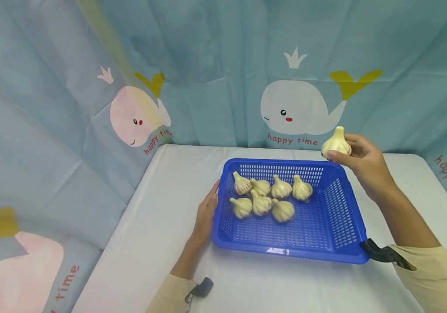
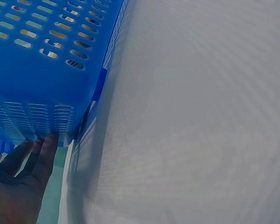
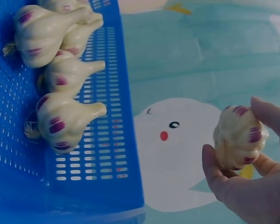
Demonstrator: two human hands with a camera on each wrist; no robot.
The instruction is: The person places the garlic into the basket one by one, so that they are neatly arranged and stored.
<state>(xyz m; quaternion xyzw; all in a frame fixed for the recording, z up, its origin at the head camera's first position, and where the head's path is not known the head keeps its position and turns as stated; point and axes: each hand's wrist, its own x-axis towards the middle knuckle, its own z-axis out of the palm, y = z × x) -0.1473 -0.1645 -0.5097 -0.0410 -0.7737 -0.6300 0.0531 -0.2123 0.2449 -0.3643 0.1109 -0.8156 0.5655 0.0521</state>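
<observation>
My right hand [image 1: 368, 163] pinches a garlic bulb [image 1: 337, 143] between thumb and fingers, raised over the far right corner of a blue plastic basket [image 1: 348, 208]. In the right wrist view the held garlic bulb [image 3: 240, 137] shows purple patches. Several more garlic bulbs [image 1: 261, 203] lie inside the basket, grouped toward its left and far side. With fingers straight, my left hand [image 1: 206, 213] rests against the basket's left outer wall. The left wrist view shows that hand's fingertips [image 2: 50, 140] at the perforated basket wall [image 2: 42, 88].
The basket stands on a table with a white cloth [image 1: 161, 200]. Behind and at both sides hangs a blue curtain [image 1: 208, 108] printed with whales. A dark strap [image 1: 384, 252] on the right wrist overlaps the basket's near right corner in the head view.
</observation>
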